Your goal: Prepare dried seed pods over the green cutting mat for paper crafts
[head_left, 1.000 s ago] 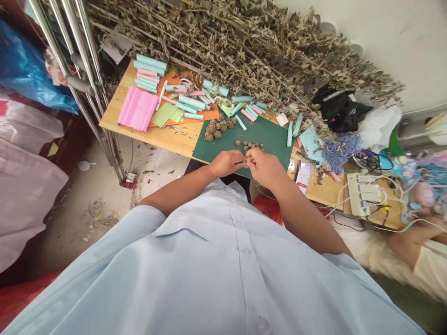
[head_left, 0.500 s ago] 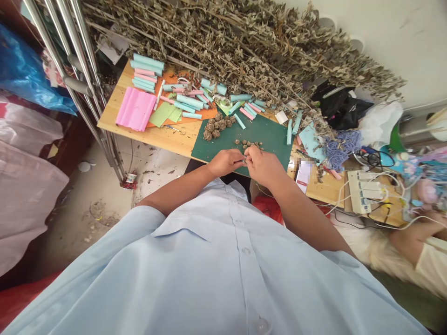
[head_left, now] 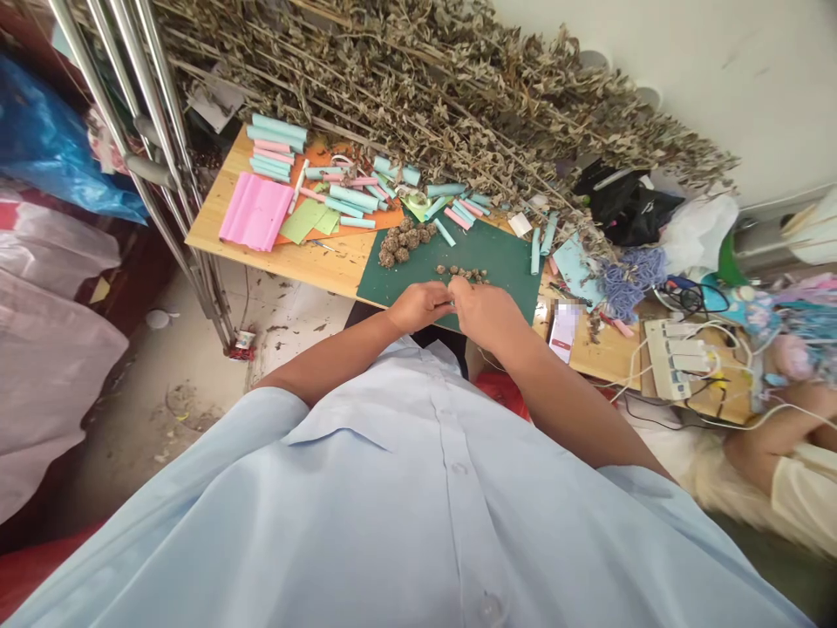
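My left hand (head_left: 419,305) and my right hand (head_left: 480,310) meet over the near edge of a dark green cutting mat (head_left: 503,257). Both pinch a small thin grey piece between their fingertips; it is too small to name. Just beyond my fingers lies a little row of brown dried clumps (head_left: 466,274). A bigger heap of dried brown balls (head_left: 406,243) sits at the mat's far left corner.
Rolled blue and pink paper tubes (head_left: 350,196) and a pink sheet stack (head_left: 255,210) lie on the wooden table (head_left: 327,263). Dried leafy branches (head_left: 445,96) pile behind. A power strip (head_left: 667,359) and cables sit right. Another person's arm (head_left: 778,436) shows at far right. Metal rails (head_left: 150,148) stand left.
My hands stay together at the mat's edge, with only small finger movements. The view has shifted slightly.
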Demonstrator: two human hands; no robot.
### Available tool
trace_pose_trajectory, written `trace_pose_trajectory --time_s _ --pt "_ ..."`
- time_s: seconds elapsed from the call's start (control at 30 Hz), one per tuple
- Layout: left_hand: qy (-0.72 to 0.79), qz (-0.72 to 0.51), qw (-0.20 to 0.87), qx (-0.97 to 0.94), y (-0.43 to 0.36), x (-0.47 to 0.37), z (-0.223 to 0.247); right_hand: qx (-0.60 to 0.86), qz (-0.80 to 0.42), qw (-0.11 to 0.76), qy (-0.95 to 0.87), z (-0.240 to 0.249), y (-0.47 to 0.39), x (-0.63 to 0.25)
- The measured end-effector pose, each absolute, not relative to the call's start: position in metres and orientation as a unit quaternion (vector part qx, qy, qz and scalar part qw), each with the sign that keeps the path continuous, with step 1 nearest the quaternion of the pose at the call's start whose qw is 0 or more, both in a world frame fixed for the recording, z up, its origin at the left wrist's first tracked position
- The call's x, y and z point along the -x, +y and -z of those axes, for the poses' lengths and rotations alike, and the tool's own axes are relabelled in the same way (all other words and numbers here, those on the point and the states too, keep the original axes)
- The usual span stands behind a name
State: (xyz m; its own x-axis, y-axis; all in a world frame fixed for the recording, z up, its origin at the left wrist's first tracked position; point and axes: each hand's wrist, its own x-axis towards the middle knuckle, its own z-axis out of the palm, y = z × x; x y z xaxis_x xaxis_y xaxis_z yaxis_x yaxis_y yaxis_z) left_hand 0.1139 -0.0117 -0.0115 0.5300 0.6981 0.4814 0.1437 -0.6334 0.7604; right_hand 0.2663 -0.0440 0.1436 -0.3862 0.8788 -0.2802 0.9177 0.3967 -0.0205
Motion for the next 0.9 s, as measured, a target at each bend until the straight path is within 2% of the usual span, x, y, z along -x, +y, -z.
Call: trace_pose_trajectory --time_s 0.2,0.37,0.6,0.9 --pt "0.271 -0.409 0.345 -0.800 -0.012 -0.114 0.010 -0.590 0.170 -0.093 0.783 -0.126 -0.048 -0.299" --pt "0.274 -0.411 0.344 -0.798 -0.012 -0.115 0.010 -0.590 0.188 -0.207 0.758 -0.106 -0.057 -0.305" --pt "0.272 -0.397 0.358 -0.800 -0.013 -0.112 0.004 -0.574 0.127 -0.262 0.765 -0.097 -0.064 -0.302" --pt "0.278 -0.393 0.355 -0.801 -0.014 -0.112 0.002 -0.506 0.144 -0.288 0.800 -0.090 -0.064 -0.298"
